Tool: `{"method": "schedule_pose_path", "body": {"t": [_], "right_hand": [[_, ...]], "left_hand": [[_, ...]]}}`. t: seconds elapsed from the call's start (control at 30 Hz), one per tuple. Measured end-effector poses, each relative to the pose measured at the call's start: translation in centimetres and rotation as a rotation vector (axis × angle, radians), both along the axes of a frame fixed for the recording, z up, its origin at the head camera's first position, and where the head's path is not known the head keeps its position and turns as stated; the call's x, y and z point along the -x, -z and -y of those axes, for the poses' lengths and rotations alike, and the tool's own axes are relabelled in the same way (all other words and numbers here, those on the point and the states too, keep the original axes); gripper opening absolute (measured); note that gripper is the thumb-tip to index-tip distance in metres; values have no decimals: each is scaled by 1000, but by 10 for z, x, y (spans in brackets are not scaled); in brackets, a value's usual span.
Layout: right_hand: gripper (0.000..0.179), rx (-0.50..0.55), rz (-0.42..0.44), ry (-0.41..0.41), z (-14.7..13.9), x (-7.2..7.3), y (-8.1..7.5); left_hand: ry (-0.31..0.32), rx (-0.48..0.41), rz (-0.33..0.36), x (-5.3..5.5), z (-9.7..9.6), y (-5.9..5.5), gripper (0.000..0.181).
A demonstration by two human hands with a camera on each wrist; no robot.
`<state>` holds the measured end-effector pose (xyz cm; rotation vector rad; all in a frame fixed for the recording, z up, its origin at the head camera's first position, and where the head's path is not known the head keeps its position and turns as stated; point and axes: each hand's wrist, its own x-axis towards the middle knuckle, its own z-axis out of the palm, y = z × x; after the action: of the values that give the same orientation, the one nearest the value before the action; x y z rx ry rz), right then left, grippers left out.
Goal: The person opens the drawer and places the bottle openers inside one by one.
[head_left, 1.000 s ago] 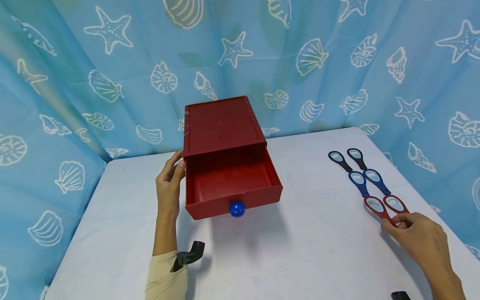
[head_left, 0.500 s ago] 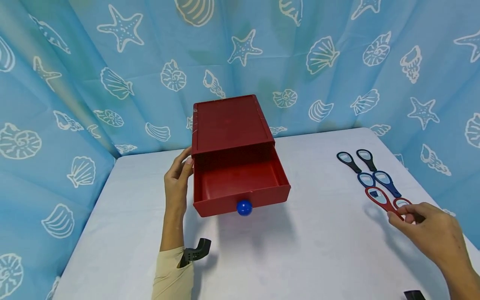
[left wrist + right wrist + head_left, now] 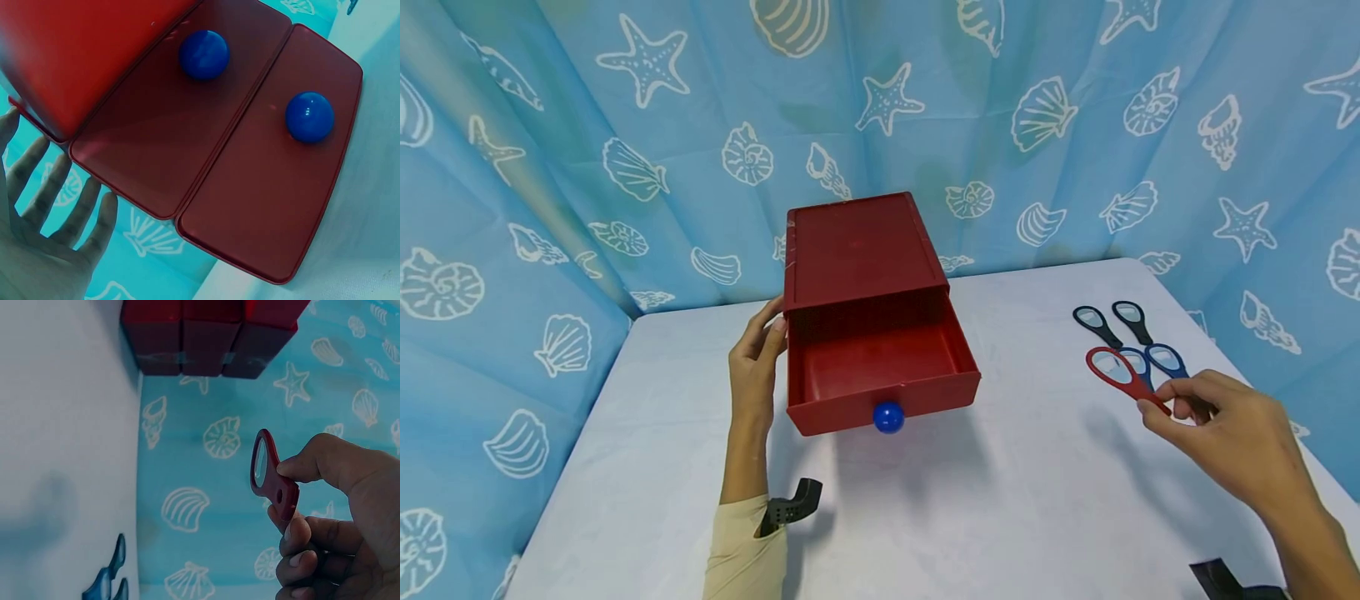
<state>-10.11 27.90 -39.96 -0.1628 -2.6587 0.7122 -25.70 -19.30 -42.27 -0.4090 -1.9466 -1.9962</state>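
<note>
A red drawer cabinet (image 3: 861, 250) stands in the middle of the table, its top drawer (image 3: 872, 354) pulled out with nothing in it. A blue round knob (image 3: 888, 417) sits on that drawer's front; two lower drawers with knobs show in the left wrist view. My left hand (image 3: 752, 358) rests against the cabinet's left side, fingers fairly straight. My right hand (image 3: 1232, 433) pinches a red magnifying glass (image 3: 1138, 390) by its handle, raised above the table, lens pointing away from me. A second red one, seen earlier, is out of sight now.
Two blue magnifying glasses (image 3: 1180, 368) and two black ones (image 3: 1138, 328) lie on the white table (image 3: 1015, 500) at the right, just beyond the right hand. A blue curtain (image 3: 955, 133) with seashell prints hangs behind and beside the table.
My right hand has lifted the red magnifying glass off the table and carried it up, slightly to the left and away from me. The left hand stays at the cabinet; the view has shifted slightly.
</note>
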Motion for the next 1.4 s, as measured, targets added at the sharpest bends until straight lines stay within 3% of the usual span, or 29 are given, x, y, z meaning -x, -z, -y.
{"method": "schedule_pose_path", "body": {"t": [0.17,0.57,1.07,1.4], "right_hand": [[21,16,-78,-77,13,5,-16],[17,76,-128,-209,50,19,-47],[22,28,-238,-343,90,33,-70],[18,60,-175,-432,121,47,-79]], "left_hand": [[0,6,-8,1,-1,1,41],[2,4,-8,1,0,3,41],[-2,13,-10,3,1,2,40],[-13,32,-16,1,1,1,44]]}}
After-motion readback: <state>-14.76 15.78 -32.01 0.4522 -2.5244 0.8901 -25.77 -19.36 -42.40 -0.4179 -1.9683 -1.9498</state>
